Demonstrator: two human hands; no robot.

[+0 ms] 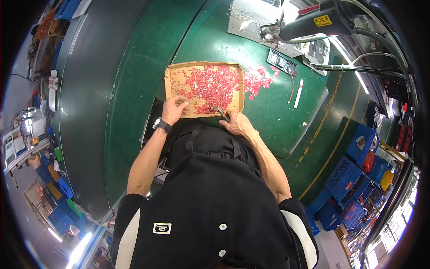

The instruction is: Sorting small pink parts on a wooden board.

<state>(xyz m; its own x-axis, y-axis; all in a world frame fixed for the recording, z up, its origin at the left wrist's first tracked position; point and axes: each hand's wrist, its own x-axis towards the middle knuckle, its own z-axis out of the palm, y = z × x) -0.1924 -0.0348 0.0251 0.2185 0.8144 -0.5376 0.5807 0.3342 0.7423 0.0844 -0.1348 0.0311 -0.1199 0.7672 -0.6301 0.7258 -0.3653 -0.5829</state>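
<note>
A shallow cardboard box (pixel 167 85) lies on the green table, with many small red pieces (pixel 210 83) scattered over its bottom. My right hand (pixel 237 123) is at the box's near right edge, closed around small pliers (pixel 223 114) with black and orange handles. The metal jaws point into the box, over the red pieces near its front wall. At the near left corner is my left hand (pixel 174 110), its fingers drawn together above the box floor. Whatever sits between those fingertips is too small to make out. A black watch is on the left wrist.
More red pieces (pixel 256 80) lie on the green table (pixel 143 67), right of the box. Beyond them are a small black device (pixel 281 62) with a red wire and a white stick (pixel 298 94). A dark tool on an arm (pixel 313 21) hangs at upper right. Blue crates (pixel 342 177) stand far right.
</note>
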